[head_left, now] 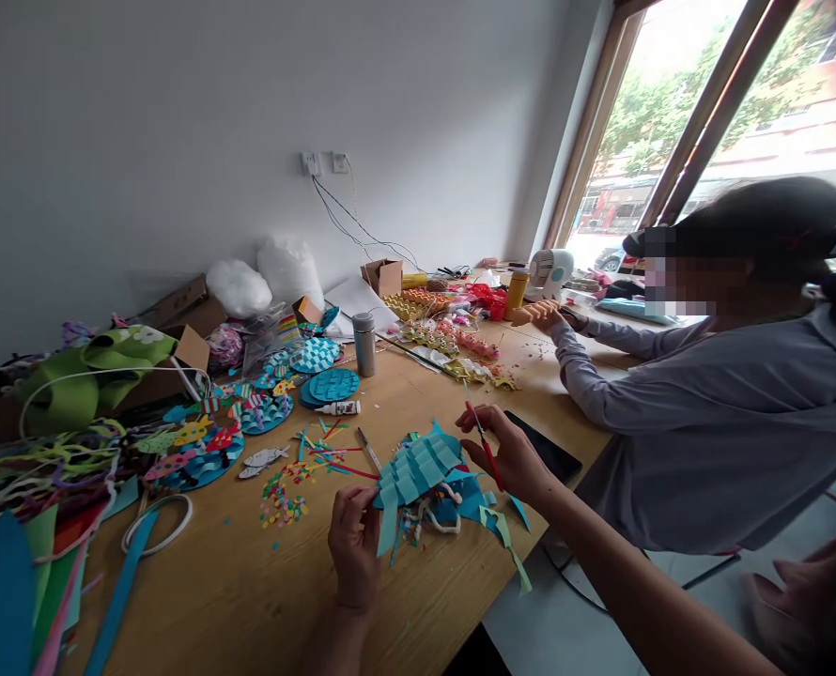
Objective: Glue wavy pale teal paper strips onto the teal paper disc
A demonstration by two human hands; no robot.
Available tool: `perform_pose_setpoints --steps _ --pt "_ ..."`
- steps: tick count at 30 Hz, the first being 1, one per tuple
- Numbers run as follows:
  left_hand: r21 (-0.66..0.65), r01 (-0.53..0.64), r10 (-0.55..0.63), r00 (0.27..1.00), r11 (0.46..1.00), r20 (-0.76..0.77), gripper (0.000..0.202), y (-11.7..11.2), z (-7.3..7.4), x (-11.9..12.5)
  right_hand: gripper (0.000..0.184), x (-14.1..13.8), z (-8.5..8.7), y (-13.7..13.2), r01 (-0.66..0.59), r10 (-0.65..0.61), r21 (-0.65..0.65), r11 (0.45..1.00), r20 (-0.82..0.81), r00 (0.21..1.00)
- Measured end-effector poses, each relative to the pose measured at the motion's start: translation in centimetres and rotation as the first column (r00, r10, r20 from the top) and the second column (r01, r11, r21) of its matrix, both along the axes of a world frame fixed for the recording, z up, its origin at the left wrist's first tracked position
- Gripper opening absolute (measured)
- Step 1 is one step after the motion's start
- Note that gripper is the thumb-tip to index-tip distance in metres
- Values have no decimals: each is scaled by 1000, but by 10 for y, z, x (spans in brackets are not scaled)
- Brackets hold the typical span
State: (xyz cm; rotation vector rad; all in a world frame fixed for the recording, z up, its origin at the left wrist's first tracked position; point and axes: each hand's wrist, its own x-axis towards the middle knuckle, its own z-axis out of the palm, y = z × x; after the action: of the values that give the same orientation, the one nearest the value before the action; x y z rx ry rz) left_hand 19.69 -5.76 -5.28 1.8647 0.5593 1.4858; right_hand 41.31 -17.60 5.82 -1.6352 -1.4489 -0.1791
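My left hand (356,540) pinches the left edge of a light-blue paper piece (419,471) covered in looped strips; one strip end hangs down beside my fingers. My right hand (508,455) is closed around red-handled scissors (487,449), their blades pointing up and away from me. Its fingers are near the right edge of the paper piece. Beneath the piece lie blue paper scraps (471,498), white fuzzy cord (441,518) and a pale green cut strip (506,540). A pen (369,449) rests on the table just beyond.
Round blue paper discs (329,387), a glue bottle (338,408) and a grey thermos (364,345) stand farther back. Confetti (283,498) and paper fish (263,461) lie left. A dark tablet (541,444) sits by the right table edge. A co-worker (714,413) sits at right.
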Motion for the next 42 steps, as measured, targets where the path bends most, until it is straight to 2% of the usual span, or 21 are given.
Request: perform_pose_setpoints --steps 5,8,11,13,16,20,22,26,29,34,36,42 --pt "39 3 -1 999 999 -32 15 -1 1 0 11 -6 6 -5 -33 32 20 999 47 998" --pt "-35 26 -26 1000 999 -17 13 0 -3 1 11 -8 8 -6 -54 54 -13 998 62 997" --pt "-176 64 -53 996 982 67 10 3 -4 6 11 -8 7 -6 -88 92 -65 994 59 994" --pt "-305 119 -75 986 945 152 14 5 -3 10 10 -9 4 -5 -100 104 -94 991 37 994" --pt "-486 198 -99 970 852 223 22 9 3 13 11 -10 0 -3 -100 97 -110 989 -35 995" --pt "-626 247 -89 958 740 273 32 12 8 13 16 -11 -6 2 -125 95 -112 986 -237 967" --pt "-672 266 -49 945 691 324 40 13 10 12 21 -11 -10 5 -167 116 -92 982 -408 906" --pt "-731 312 -1 920 607 391 47 15 12 11 33 -15 -17 14 -198 135 -6 980 -711 690" --pt "-756 379 -1 894 534 447 46 16 14 10 32 -19 -22 18 -155 135 56 986 -814 565" --pt "-761 524 33 815 383 578 49 18 18 6 30 -20 -39 26 -61 122 107 992 -928 353" --pt "-761 538 32 809 363 588 50 19 18 5 30 -22 -45 29 -38 131 126 991 -951 281" --pt "-758 552 -33 815 349 578 46 15 20 6 33 -42 -53 40 10 180 180 984 -982 51"
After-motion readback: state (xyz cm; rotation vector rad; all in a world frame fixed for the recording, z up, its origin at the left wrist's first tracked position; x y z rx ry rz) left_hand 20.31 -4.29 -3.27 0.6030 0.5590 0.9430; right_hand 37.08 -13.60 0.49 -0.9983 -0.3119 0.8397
